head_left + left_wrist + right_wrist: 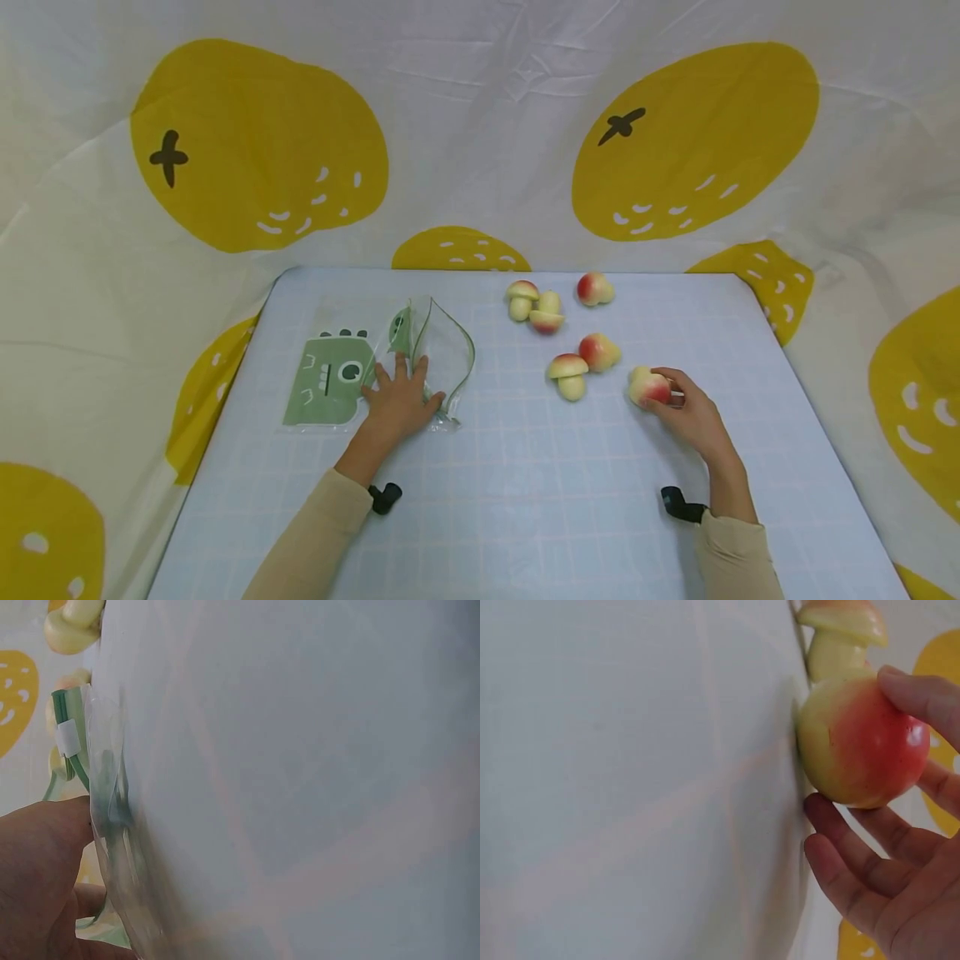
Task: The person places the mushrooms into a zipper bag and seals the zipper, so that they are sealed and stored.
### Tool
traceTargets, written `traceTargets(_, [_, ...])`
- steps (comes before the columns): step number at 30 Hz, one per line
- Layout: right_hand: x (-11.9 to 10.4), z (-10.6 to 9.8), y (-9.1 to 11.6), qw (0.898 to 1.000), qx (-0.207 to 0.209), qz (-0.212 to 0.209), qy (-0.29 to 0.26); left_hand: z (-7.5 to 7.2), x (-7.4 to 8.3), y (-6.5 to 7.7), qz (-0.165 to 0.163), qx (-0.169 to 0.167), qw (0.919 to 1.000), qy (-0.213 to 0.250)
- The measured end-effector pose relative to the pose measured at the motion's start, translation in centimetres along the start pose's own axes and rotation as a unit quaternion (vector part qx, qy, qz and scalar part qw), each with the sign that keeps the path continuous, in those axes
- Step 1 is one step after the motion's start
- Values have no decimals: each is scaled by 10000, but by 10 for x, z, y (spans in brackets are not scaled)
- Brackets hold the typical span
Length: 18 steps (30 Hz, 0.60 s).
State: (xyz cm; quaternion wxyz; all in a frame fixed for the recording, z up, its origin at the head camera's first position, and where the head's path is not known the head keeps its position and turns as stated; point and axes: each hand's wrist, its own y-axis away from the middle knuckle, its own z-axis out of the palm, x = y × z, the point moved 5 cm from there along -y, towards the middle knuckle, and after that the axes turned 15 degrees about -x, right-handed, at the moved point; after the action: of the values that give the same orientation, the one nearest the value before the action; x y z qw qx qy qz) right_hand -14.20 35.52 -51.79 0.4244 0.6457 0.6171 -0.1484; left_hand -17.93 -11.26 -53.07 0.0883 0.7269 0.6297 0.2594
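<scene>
My left hand point(399, 404) lies with spread fingers on a clear zip bag point(442, 367) printed with a green monster face point(318, 392). In the left wrist view the bag's green zip strip and white slider point(67, 739) rise beside the thumb. My right hand point(692, 412) holds a toy mushroom point(647, 386) with a red and yellow cap at the table's right side. Thumb and fingers sit around the cap point(866, 742) in the right wrist view. Left of it are another toy mushroom point(570, 379) and a red-capped one point(597, 352) lying on its side.
Farther back stand a mushroom point(521, 300) and an upturned one point(547, 315), side by side. Another mushroom point(594, 288) lies near the back edge. A pale blue checked cloth point(525, 500) covers the table. Behind it hangs a white curtain point(480, 125) with yellow fruit prints.
</scene>
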Motion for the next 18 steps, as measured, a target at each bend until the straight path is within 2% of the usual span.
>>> traceTargets(11, [-7, -1, 3, 9999, 63, -40, -139, -1, 1, 1, -22, 1, 10000, -37])
traceTargets(18, [-21, -2, 5, 9992, 31, -268, -291, -2, 1, 1, 2, 11, 10000, -26])
